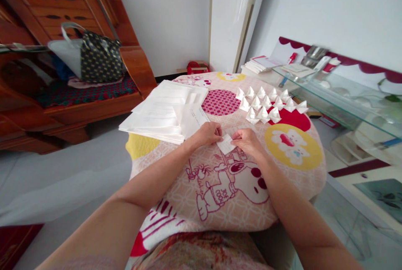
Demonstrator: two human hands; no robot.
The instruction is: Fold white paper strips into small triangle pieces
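- Where the bottom edge falls, both forearms are cropped & the patterned fabric [201, 255] at the lap is only partly shown.
- Pinkish tablecloth [176, 194], printed w/ cartoon figs., is spread over a round tbl; its near part is overlapped by the arms.
- Small folded paper [226, 146] is held betw. the hands, approx. mid-tbl; contact w/ the cloth can't be told.
- L hand [211, 133]: thumb & index nearly closed, paper's L corner pinched; other fingers curled, partly hidden.
- R hand [246, 140]: fingertips brought together at the R corner; exact grip hard to make out.
- Paper stack [157, 112] is placed L, sheets uneven; printed lines too blurred to be read.
- White paper boats [266, 102] are set out in three rows, far R of tbl.
- Glass shelf [351, 102], R, is cut off by the edge; some clutter can't be ID'd.
- Wooden bench [91, 108], L, is cropped too; dotted bag [99, 58] is rested on it.
- Red item [197, 68] on floor is part-hidden by tbl.
- Tall white unit [228, 27] is cut off at top, backed by pale walls [176, 14].
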